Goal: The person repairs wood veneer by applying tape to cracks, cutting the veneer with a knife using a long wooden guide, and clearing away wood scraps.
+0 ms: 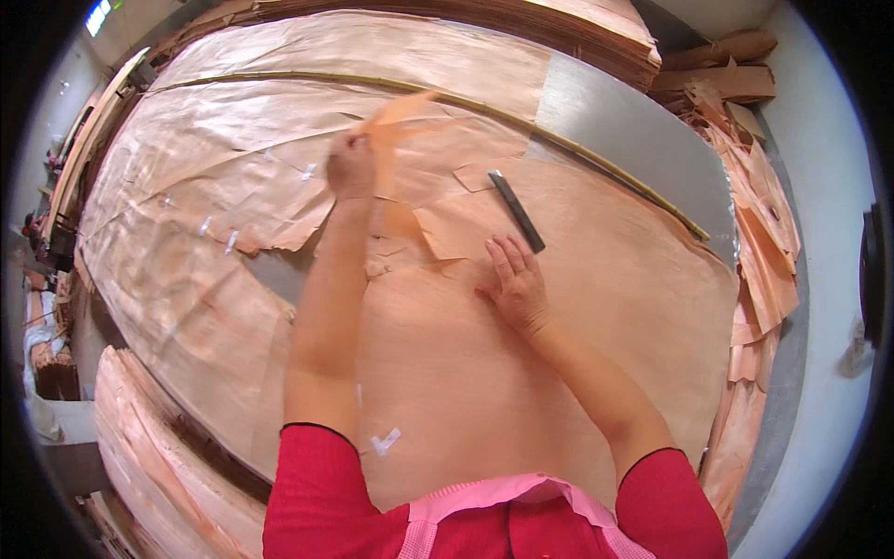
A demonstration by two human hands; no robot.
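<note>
Left fingers [348,146] seemingly curled

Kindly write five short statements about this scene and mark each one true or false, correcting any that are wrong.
1. The left hand holds a thin orange-tinted piece. True.
2. The right hand is gripping the dark bar. False: the hand is palm down on the pale sheet, and the bar lies beside it.
3. A long thin stick lies beyond both hands. True.
4. The person's sleeves are blue. False: they are red.
5. Bare grey metal shows at the far right of the work surface. True.
</note>
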